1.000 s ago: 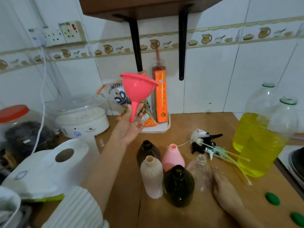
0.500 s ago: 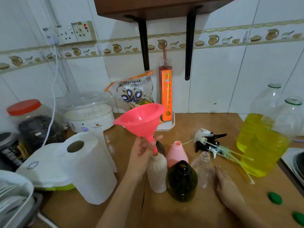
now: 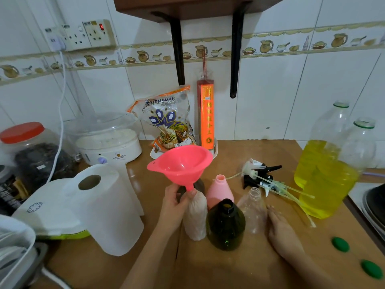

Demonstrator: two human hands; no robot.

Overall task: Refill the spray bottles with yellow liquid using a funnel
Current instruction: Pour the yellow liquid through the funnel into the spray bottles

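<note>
Far left: one red-lidded jar (image 3: 23, 132) of dark contents, one white steamer (image 3: 108, 140) with a clear lid, one paper towel roll (image 3: 104, 207) standing upright.
Funnel: one, pink (image 3: 181, 163), its spout at the mouth of the beige bottle (image 3: 195, 215).
Left hand (image 3: 175, 203): the grip pinches the funnel's spout between thumb and fingers, right at the beige bottle's neck.
Spray bottles: five, uncapped, clustered mid-tabletop; beige, a dark brown one (image 3: 198, 184) mostly hidden behind the funnel, a pink one (image 3: 220, 190), a dark green one (image 3: 226, 224) nearest, a clear one (image 3: 252, 209).
Right hand (image 3: 281, 230): fingers straight, flat on the tabletop (image 3: 260, 155), fingertips just beside the clear bottle's base; it holds nothing.
Spray heads: a tangled pile (image 3: 260, 174) with long tubes, behind the clear bottle; the count is hard to tell.
Yellow liquid: two large clear jugs (image 3: 325, 176), open-topped, at the right edge.
Green caps: two (image 3: 340, 244), lying near right.
Room: brown wooden tabletop, white tiled wall with a jug-pattern border, dark shelf on two black brackets, a snack bag (image 3: 168, 122) and an orange incense packet (image 3: 205, 115) by the wall.
</note>
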